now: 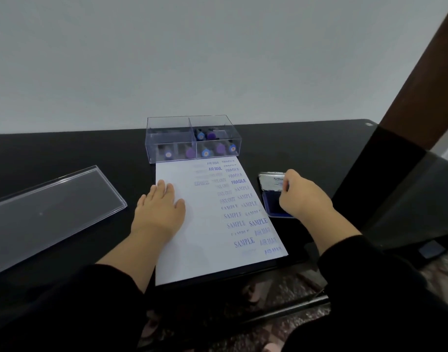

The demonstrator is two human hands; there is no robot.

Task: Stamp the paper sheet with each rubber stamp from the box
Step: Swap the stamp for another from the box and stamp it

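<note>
- Paper [205,224] lies mid-frame on the black table [65,153], its right half covered with blue prints: AIR MAIL, FRAGILE, SAMPLE, EXPRESS.
- Your left hand [159,212] rests flat on the paper's left edge, fingers [164,189] straight and lying close together, thumb out to the right.
- Your right hand [301,196] is curled over the ink pad [271,201] at the right of the paper; the fingers look closed round something small, but you cannot tell what, as the hand hides it.
- The pad's lid [271,180] stands open behind the blue pad.
- The clear box [192,138] sits just above the paper's top edge, touching or nearly so. Stamps [205,135] with blue and purple ends lie inside it, most in the right compartment.
- The box's clear cover [47,209] lies flat at the left of the frame, well apart from the paper.
</note>
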